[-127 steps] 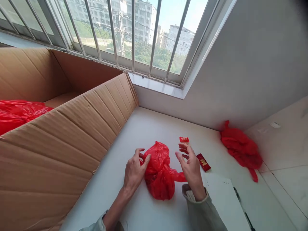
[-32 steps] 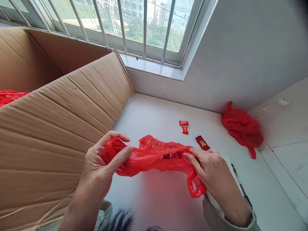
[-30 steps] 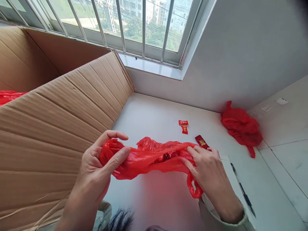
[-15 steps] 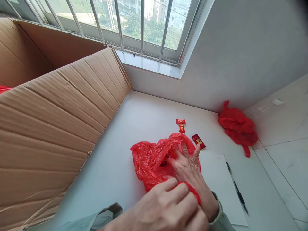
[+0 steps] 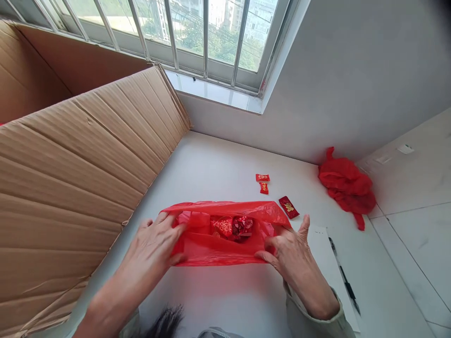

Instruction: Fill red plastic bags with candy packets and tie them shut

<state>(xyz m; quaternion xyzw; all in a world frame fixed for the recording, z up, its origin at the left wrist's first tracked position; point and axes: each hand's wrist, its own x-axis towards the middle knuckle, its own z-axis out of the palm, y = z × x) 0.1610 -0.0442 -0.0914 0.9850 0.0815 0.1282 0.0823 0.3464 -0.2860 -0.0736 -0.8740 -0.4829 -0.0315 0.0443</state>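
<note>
A thin red plastic bag is stretched wide between my two hands, its mouth facing up. My left hand holds the bag's left side, some fingers tucked inside the rim. On the right side, my right hand grips the rim with its fingers partly hidden in the plastic and its thumbs-side edge raised. Inside the bag lie shiny red wrapped packets with gold print. Just beyond the bag are two small red wrapped sweets and a dark red packet with a gold mark.
A large open cardboard box fills the left side. A crumpled red cloth-like bundle lies at the right against the wall. White paper and a black pen rest right of my right hand. A barred window is behind.
My left hand has moved from in front of my right wrist to the bag's left side. The crumpled bag is now spread wide, showing the packets inside.
</note>
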